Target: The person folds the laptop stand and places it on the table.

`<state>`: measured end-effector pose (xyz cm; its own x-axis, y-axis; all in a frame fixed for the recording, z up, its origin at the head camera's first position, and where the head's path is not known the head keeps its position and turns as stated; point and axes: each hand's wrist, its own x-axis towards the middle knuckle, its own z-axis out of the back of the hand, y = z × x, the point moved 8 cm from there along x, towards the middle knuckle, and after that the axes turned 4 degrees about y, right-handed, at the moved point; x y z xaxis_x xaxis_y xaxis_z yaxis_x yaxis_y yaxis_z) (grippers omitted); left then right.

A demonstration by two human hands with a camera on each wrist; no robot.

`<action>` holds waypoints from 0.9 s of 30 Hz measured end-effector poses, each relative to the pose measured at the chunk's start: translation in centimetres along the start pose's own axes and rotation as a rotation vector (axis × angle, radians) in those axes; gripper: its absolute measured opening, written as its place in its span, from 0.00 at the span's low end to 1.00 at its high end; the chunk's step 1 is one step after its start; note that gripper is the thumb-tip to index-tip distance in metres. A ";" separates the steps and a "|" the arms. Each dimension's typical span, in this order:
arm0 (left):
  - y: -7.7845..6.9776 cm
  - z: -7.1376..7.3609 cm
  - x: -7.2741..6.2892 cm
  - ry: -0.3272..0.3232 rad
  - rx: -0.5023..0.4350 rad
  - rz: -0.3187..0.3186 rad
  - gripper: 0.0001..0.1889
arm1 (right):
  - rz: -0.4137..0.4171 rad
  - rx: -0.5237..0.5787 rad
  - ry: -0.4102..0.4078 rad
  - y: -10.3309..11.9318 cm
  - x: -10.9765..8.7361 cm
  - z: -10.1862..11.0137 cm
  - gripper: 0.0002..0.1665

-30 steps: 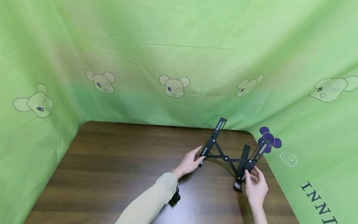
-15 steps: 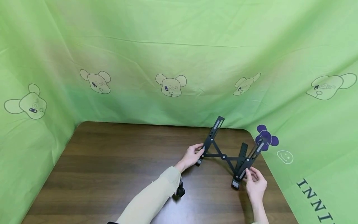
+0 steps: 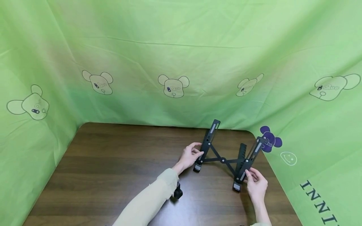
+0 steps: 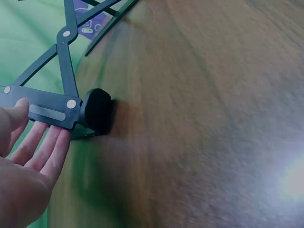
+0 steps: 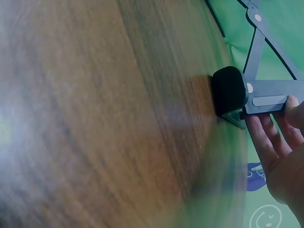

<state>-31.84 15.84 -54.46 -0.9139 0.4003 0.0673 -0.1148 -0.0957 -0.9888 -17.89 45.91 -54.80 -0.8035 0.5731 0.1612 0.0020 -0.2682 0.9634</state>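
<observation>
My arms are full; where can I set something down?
Free: the wooden table left of the left sleeve, back to the green curtain; a smaller patch between sleeve and right hand. Crowded: around the left hand and folding laptop stand.

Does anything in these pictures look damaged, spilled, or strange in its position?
Nothing stands out. The black folding stand with crossed bars is askew to the far edge of the brown wooden table, but the left hand and right hand grip it, so that seems ordinary. No break or spill shows.

Stand (image 3: 222,160) at right half of table (image 3: 113,175), its 2 rails (image 3: 209,138) between your left hand (image 3: 189,157) and right hand (image 3: 257,185); curtain (image 3: 175,56) behind.
</observation>
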 end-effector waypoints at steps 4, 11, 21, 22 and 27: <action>0.4 0.7 -0.5 -0.040 -0.012 0.004 0.11 | -0.017 -0.010 0.026 0.1 -0.2 -0.5 0.17; 1.0 1.7 -1.1 -0.056 -0.070 0.016 0.09 | -0.021 -0.054 0.066 0.6 -0.2 -1.2 0.18; 2.5 4.0 -2.1 -0.003 -0.147 0.135 0.10 | -0.063 -0.064 0.177 0.8 -0.1 -3.3 0.19; 2.5 4.2 -2.2 -0.001 -0.154 0.142 0.10 | -0.063 -0.068 0.182 0.8 -0.1 -3.5 0.19; 2.7 5.1 -2.8 0.004 -0.167 0.175 0.11 | -0.059 -0.078 0.208 1.1 -0.3 -4.4 0.18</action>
<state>-31.60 9.81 -56.63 -0.9126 0.3946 -0.1073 0.1118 -0.0119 -0.9937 -20.27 42.02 -54.71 -0.9064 0.4196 0.0494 -0.0882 -0.3023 0.9491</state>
